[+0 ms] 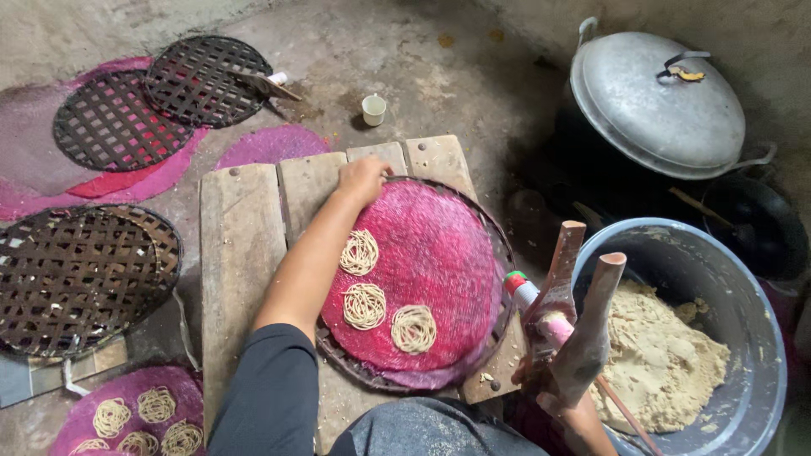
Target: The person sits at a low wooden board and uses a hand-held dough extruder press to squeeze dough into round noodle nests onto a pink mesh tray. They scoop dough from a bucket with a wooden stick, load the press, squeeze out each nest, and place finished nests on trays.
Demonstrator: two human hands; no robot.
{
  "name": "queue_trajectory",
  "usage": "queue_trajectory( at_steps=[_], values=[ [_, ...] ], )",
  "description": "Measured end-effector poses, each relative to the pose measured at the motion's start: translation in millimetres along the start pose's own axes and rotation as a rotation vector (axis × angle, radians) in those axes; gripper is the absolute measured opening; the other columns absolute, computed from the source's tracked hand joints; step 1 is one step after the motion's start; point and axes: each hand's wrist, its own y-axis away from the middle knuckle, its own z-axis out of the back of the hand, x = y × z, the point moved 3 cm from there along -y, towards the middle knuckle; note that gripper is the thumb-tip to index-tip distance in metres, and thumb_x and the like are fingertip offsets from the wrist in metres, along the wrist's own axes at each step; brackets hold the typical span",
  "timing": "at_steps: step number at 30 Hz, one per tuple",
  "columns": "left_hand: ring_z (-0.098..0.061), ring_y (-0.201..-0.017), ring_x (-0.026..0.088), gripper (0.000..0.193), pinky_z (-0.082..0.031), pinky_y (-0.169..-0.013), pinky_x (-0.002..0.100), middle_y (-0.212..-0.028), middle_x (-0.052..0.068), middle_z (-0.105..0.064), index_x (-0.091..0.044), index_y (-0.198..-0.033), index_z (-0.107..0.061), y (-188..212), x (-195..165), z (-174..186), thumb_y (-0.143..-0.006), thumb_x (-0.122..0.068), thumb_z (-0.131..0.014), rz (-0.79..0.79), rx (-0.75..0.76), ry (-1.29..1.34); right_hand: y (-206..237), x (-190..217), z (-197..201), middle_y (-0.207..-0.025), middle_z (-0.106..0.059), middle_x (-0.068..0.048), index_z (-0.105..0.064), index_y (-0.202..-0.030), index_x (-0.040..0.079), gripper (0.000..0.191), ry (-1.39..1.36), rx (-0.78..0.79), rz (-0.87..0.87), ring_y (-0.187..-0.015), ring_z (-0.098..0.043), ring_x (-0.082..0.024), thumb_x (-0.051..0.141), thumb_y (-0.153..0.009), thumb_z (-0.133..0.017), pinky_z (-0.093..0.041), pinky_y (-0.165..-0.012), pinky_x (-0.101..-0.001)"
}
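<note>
My left hand point(363, 179) reaches across and grips the far rim of a round woven tray covered with a pink mesh cloth point(448, 253). Three coils of thin noodle dough point(365, 305) lie on the cloth's near left side. The tray rests on a low wooden plank table point(241, 236). My right hand point(583, 409) is low at the right, closed around a wooden noodle press point(583, 321) with two upright handles; most of that hand is hidden by the press.
A blue-grey basin of pale dough point(667, 355) stands at the right. Behind it sits a big metal pot with a lid point(655, 101). Dark woven trays point(84, 279) and pink cloths lie on the floor at left, one with several noodle coils point(139, 418). A small cup point(373, 108) stands beyond.
</note>
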Motion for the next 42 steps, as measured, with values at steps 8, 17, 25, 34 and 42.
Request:
queue_trajectory(
  at_steps=[8, 17, 25, 34, 42],
  values=[
    [-0.066, -0.105, 0.04, 0.044, -0.054, -0.088, 0.052, -0.121, 0.014, -0.064, -0.032, -0.132, -0.068, 70, 92, 23, -0.092, -0.016, -0.063, 0.305, -0.144, -0.013, -15, 17, -17, -0.118, -0.068, -0.019, -0.057, -0.127, -0.005, 0.062, -0.024, 0.025, 0.002, -0.112, -0.064, -0.029, 0.031, -0.082, -0.078, -0.048, -0.095, -0.0412],
    [-0.063, -0.105, 0.048, 0.063, -0.054, -0.094, 0.054, -0.123, 0.03, -0.056, 0.006, -0.142, -0.039, 229, 59, -56, -0.092, -0.022, -0.067, 0.307, 0.027, 0.157, -63, 18, -20, -0.127, -0.058, -0.012, -0.047, -0.142, 0.0, 0.082, 0.233, 0.05, -0.224, -0.118, -0.055, -0.024, 0.022, -0.069, -0.079, -0.044, -0.098, -0.04],
    [-0.047, -0.147, 0.03, 0.095, -0.036, -0.127, 0.043, -0.157, 0.022, -0.048, 0.003, -0.159, -0.036, 204, 18, 7, -0.098, -0.067, -0.056, -0.138, -0.054, 1.684, -121, 98, -109, -0.109, -0.07, -0.015, -0.052, -0.129, 0.0, 0.092, 0.236, 0.717, -0.315, -0.093, -0.07, -0.025, 0.081, -0.085, -0.045, -0.059, -0.084, -0.0414],
    [-0.061, -0.12, 0.024, 0.044, -0.04, -0.123, 0.043, -0.11, 0.006, -0.063, -0.008, -0.127, -0.056, 162, -10, -4, -0.107, -0.046, -0.056, -0.529, 0.073, 2.679, -145, 141, -149, -0.094, -0.069, -0.015, -0.062, -0.114, 0.0, 0.077, 0.303, 0.82, -0.704, -0.085, -0.067, -0.023, 0.063, -0.096, -0.022, -0.053, -0.074, -0.038],
    [-0.063, -0.097, 0.019, 0.028, -0.049, -0.108, 0.038, -0.094, 0.001, -0.062, -0.015, -0.103, -0.059, 146, 47, -23, -0.104, -0.043, -0.056, -0.616, -0.074, 2.675, -175, 127, -182, -0.086, -0.066, -0.01, -0.065, -0.104, -0.001, 0.067, 0.901, 0.588, -0.558, -0.076, -0.062, -0.02, 0.052, -0.105, -0.024, -0.059, -0.072, -0.0361]
  ],
)
